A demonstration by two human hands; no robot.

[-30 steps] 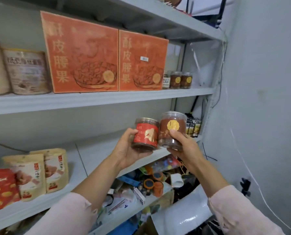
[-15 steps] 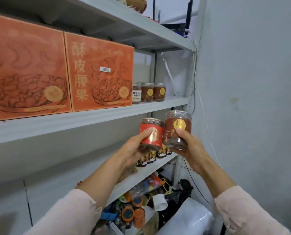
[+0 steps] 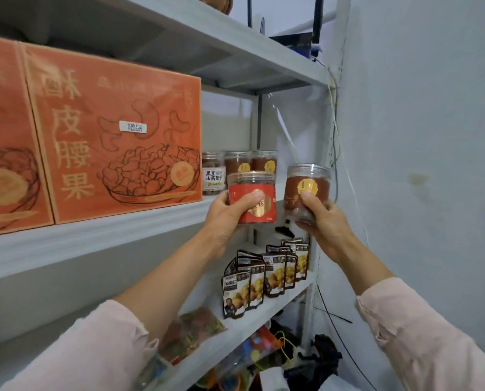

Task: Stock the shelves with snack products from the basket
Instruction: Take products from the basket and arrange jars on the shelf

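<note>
The red-label jar (image 3: 254,201) hangs in the air just in front of the upper shelf (image 3: 122,235), level with its edge. The left grip (image 3: 224,218) is wrapped round its lower half. The brown jar (image 3: 307,190) is beside it to the right, a little apart, with the right grip (image 3: 321,224) clasped on its lower part and the thumb across the label. Neither jar rests on the shelf yet.

Behind them three small jars (image 3: 239,165) already stand at the right end of that shelf, next to the orange boxes (image 3: 117,142). Bare shelf shows to the right of them, which looks like the likely spot. Snack pouches (image 3: 263,275) line the shelf below. So this pair is mid-way: carried up but not set down. The basket is out of view, so I cannot tell how much stock is left.

Half a second ago both jars were lower, under the shelf edge and close together. Now they are up at shelf level and spread apart.
</note>
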